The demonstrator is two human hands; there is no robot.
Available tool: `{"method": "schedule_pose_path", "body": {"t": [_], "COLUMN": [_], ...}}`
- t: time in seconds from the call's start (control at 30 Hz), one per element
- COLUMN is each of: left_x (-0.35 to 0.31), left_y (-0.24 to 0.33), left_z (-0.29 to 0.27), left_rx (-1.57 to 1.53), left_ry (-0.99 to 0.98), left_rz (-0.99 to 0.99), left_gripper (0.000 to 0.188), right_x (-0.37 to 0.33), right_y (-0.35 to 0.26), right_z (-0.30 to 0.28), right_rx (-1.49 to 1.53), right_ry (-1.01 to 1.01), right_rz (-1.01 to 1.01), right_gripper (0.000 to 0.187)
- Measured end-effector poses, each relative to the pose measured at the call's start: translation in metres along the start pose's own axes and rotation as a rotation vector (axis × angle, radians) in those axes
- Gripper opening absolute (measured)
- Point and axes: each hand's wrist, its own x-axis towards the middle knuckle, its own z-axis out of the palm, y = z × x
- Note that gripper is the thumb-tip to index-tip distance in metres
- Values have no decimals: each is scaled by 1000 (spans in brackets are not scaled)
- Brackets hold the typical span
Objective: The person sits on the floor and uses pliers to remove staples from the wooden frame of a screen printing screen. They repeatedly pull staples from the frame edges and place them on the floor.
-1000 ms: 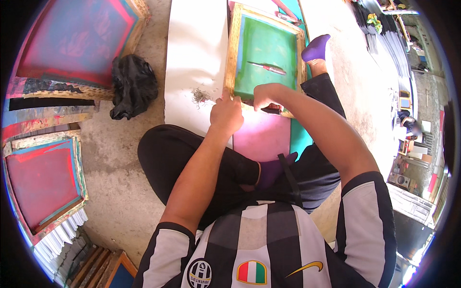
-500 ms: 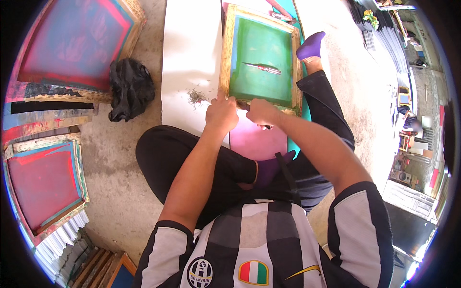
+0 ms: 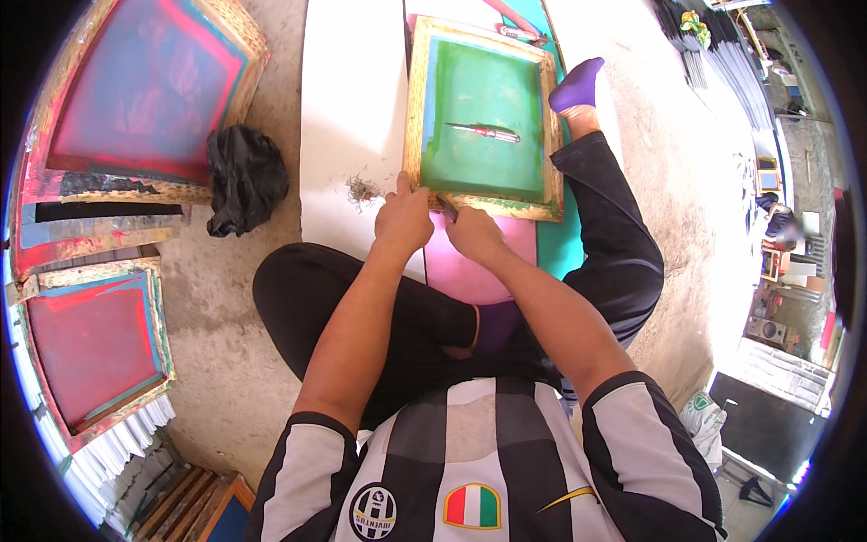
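A wooden screen-printing frame (image 3: 420, 90) with green mesh (image 3: 483, 167) lies flat in front of me. My left hand (image 3: 404, 219) is closed at its near left corner, the index finger stretched along the wood. My right hand (image 3: 474, 235) is closed round a dark hand tool (image 3: 446, 208), whose tip meets the frame's near edge; its kind is mostly hidden by my fingers. On the mesh rests a screwdriver (image 3: 488, 133) with a clear and red handle. Thin loose bits, seemingly staples (image 3: 364, 191), are piled left of the frame on a white board (image 3: 348, 108).
A crumpled black plastic bag (image 3: 246, 181) sits on the floor to the left, against a large painted screen frame (image 3: 144, 90). Nearer is a smaller red screen frame (image 3: 95, 339). Another metal tool (image 3: 522, 34) lies beyond the far edge. My foot (image 3: 578, 86) is right of the frame.
My right hand has moved slightly toward me and left, its elbow coming inward. The left hand keeps its place at the corner. The whole view has shifted a little.
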Motion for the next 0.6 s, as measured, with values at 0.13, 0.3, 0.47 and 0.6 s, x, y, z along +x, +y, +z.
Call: {"method": "schedule_pose_path", "body": {"t": [0.13, 0.3, 0.47, 0.6], "left_x": [0, -3, -4, 0], "left_y": [1, 4, -3, -13], "left_z": [4, -2, 4, 9], "left_rx": [-9, -19, -73, -194], "left_ry": [28, 32, 116, 285], "left_rz": [0, -15, 28, 103], "left_gripper": [45, 45, 39, 29], "right_x": [1, -3, -9, -10], "right_y": [2, 3, 6, 16], "right_z": [-2, 5, 21, 32], "right_rx": [24, 45, 139, 214], "right_ry": [-2, 12, 54, 112], "right_rz": [16, 17, 35, 1], "right_gripper": [37, 40, 41, 36]}}
